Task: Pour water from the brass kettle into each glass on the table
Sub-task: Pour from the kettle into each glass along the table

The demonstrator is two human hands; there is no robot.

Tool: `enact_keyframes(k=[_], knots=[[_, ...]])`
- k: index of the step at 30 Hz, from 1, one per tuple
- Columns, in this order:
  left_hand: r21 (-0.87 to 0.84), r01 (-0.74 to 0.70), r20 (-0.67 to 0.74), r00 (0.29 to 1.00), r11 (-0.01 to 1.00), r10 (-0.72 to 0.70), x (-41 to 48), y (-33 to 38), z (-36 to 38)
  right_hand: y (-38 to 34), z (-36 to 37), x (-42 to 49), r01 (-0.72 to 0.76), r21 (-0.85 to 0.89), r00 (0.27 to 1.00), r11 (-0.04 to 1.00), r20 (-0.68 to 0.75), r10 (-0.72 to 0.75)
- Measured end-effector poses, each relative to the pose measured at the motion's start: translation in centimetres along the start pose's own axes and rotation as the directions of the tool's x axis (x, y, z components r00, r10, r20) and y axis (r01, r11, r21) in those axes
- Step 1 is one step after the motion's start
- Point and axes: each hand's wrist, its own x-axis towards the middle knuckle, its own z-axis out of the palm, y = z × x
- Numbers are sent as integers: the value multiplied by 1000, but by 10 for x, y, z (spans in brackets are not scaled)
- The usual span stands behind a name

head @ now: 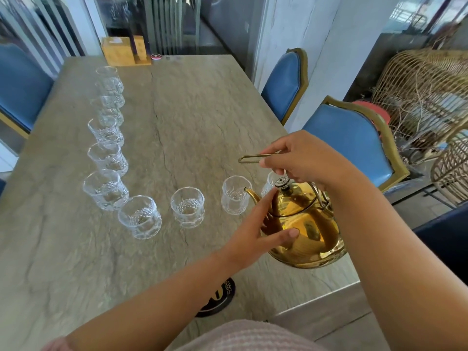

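A shiny brass kettle (307,231) stands at the table's near right edge, spout pointing left toward a cut glass (236,195). My right hand (301,158) grips its thin wire handle from above. My left hand (258,229) rests against the kettle's left side below the spout, fingers straight. Another glass (269,183) is partly hidden behind the kettle. Two more glasses (187,210) (139,216) continue the near row leftward. Several glasses run in a column up the left side, nearest one (105,190). All glasses look empty.
The stone-look table (190,117) carries a wooden box (120,50) at the far end and a black round coaster (217,297) near me. Blue chairs (354,140) stand along the right side, wicker baskets beyond them.
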Motion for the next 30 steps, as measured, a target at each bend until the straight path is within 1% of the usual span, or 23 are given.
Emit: enact_keyframes(k=[10, 25, 30], knots=[[-106, 1, 10, 1000, 994, 0, 2, 4, 4, -9, 1, 6, 2, -68, 999, 998, 41, 1], [-124, -28, 4, 1000, 992, 28, 3, 12, 2, -15, 3, 15, 24, -153, 997, 988, 72, -13], [-180, -22, 27, 999, 983, 27, 1, 17, 0, -16, 4, 17, 22, -162, 997, 986, 77, -10]])
